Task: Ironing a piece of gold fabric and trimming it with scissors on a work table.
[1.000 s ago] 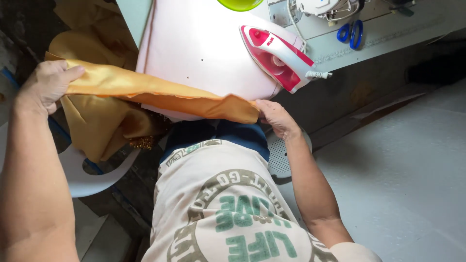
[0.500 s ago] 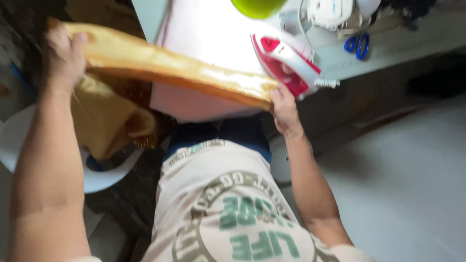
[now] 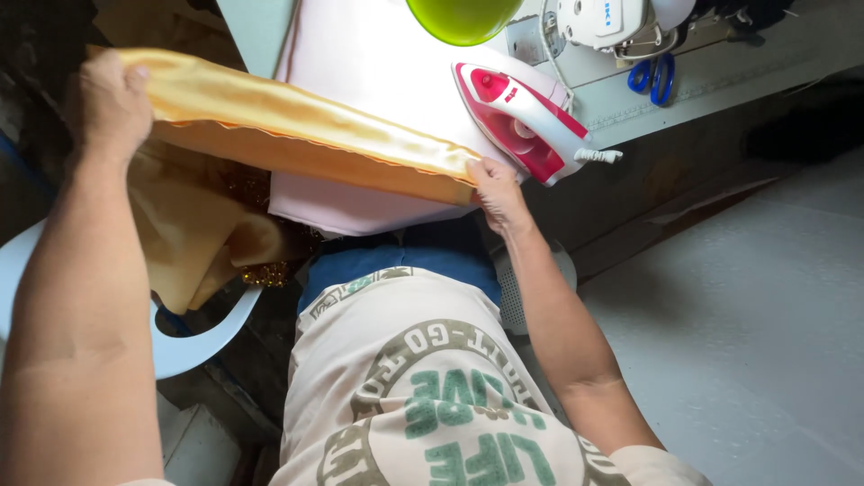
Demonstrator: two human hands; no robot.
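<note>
Golden satin fabric (image 3: 306, 135) is stretched over the pink ironing pad (image 3: 378, 63), both hands' grip closed on its ends. The iron (image 3: 526, 121), at 3 o'clock, touching-close to the right hand (image 3: 495, 193), could burn it.

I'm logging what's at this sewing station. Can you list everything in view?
Cloth: one, golden yellow, stretched between both hands over the board.
Board: one, pale pink, under the cloth.
Iron: one, red and white, on the board's right edge.
Bowl: one, lime green, top edge.
Scissors: one, blue handles, on the bench.
Sewing machine: one, white, top.
Chair: one, white, lower left.
Left hand: grip on the cloth's left end.
Right hand: grip on its right end.
</note>
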